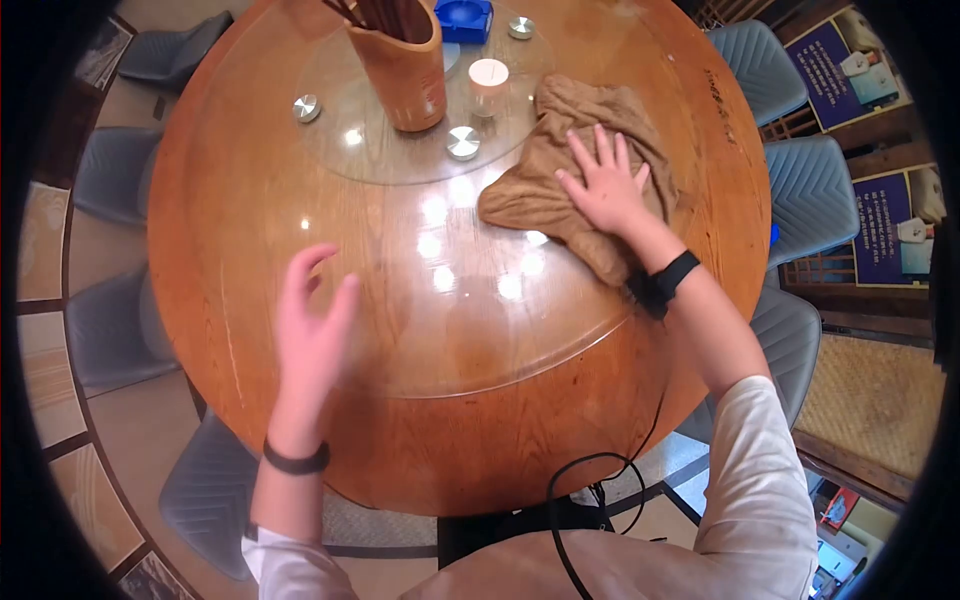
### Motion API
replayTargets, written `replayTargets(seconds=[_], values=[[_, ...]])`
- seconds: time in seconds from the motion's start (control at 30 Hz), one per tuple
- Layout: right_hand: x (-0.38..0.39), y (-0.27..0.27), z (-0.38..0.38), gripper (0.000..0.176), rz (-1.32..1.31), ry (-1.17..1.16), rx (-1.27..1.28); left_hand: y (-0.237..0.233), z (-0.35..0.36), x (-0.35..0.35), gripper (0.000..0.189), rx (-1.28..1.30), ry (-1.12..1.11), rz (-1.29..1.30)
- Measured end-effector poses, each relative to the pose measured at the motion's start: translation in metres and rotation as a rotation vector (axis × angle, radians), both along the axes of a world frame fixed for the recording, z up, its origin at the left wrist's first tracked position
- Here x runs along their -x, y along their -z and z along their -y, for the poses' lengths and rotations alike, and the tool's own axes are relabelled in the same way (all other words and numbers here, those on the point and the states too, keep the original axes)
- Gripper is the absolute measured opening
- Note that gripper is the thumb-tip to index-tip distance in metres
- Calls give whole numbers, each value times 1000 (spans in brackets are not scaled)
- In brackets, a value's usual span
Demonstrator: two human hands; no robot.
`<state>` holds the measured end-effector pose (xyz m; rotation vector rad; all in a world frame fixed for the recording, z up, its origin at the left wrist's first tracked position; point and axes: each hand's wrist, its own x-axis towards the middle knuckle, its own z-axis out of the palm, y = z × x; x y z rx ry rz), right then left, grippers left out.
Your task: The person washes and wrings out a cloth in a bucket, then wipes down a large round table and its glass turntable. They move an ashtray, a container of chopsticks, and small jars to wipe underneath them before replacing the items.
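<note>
A brown cloth lies rumpled on the right part of a round wooden table with a glass top. My right hand presses flat on this cloth, fingers spread, not gripped round it. Over the left part of the table is my left hand, slightly blurred, its fingers apart and curved with nothing between them. A wooden holder with dark chopsticks stands near the table's middle, to the left of the cloth.
Around the holder are a small white-topped cup, metal discs and a blue ashtray. Grey chairs ring the table. A black cable hangs from my right wrist over the near edge.
</note>
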<state>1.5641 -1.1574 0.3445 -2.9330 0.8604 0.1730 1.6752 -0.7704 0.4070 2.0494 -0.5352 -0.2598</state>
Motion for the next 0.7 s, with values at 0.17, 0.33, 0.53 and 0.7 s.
replayTargets(seconds=[0.17,0.33,0.53,0.7], values=[[23,1,-45,72,43,-146,20,36,104,-28,58,37,34,142],[33,-10,-84,70,29,-211,-16,46,192,-57,72,-15,-174,361],[46,-15,-114,69,16,-360,-101,63,217,-86,66,-64,-49,416],[10,-14,-108,76,-26,-269,-89,62,165,-83,62,-16,-19,355]])
